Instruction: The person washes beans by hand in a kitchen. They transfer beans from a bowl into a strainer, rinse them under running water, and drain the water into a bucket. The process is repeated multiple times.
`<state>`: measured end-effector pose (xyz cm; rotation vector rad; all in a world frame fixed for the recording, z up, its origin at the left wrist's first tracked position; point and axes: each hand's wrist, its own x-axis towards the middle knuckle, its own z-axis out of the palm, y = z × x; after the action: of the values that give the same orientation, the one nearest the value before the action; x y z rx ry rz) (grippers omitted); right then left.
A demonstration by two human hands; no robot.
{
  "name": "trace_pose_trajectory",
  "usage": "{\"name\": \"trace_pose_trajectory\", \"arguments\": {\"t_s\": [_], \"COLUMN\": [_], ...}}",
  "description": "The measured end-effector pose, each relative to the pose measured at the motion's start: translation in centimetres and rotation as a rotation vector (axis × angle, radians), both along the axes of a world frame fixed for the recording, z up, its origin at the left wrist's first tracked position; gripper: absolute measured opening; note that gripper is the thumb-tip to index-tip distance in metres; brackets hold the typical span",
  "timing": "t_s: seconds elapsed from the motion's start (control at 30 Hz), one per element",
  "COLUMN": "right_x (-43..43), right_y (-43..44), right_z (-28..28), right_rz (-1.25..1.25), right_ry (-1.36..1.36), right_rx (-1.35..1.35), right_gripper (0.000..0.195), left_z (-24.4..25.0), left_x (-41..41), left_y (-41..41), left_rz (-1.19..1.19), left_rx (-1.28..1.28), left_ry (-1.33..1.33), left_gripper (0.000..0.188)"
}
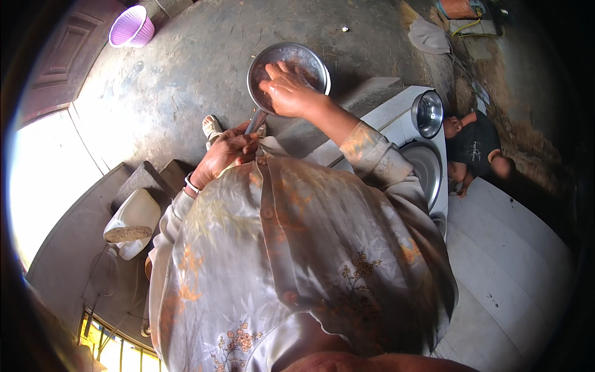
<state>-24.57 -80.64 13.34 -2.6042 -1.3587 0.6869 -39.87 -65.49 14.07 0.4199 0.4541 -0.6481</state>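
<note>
A round metal pan (pixel 321 65) with a long handle is held out in front of my body. My left hand (pixel 232 148) is closed around its handle (pixel 254 122); a white bangle circles that wrist. Inside the pan, my wet right hand (pixel 290 92) lies palm down over a reddish-brown, wet content (pixel 304 69) with bubbles at the far side. Its fingers are spread; what lies under the palm is hidden. The pan is over the concrete floor (pixel 200 69), beyond my sandalled foot (pixel 211 125).
To my right, a tiled ledge (pixel 381 111) bears a steel bowl (pixel 427 114) and a large metal plate (pixel 425 172). A person in a dark shirt (pixel 474 144) is beyond it. At left are a pale plastic jerrycan (pixel 135 214) and, farther off, a pink basket (pixel 132 28).
</note>
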Motion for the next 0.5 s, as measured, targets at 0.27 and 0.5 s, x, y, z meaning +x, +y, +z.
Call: {"name": "trace_pose_trajectory", "arguments": {"t_s": [0.27, 0.5], "right_x": [0.8, 2.9], "right_y": [0.1, -0.8], "right_z": [-4.5, -3.0], "right_rz": [-0.045, -0.194], "right_ry": [-0.017, 0.018], "right_rx": [-0.058, 0.012], "right_gripper": [0.020, 0.015], "left_z": [0.1, 0.2], "left_x": [-0.3, -0.9], "left_y": [-0.1, -0.2], "left_rz": [0.003, 0.002], "left_rx": [-0.025, -0.015], "left_ry": [-0.017, -0.033], "left_gripper": [0.027, 0.028]}}
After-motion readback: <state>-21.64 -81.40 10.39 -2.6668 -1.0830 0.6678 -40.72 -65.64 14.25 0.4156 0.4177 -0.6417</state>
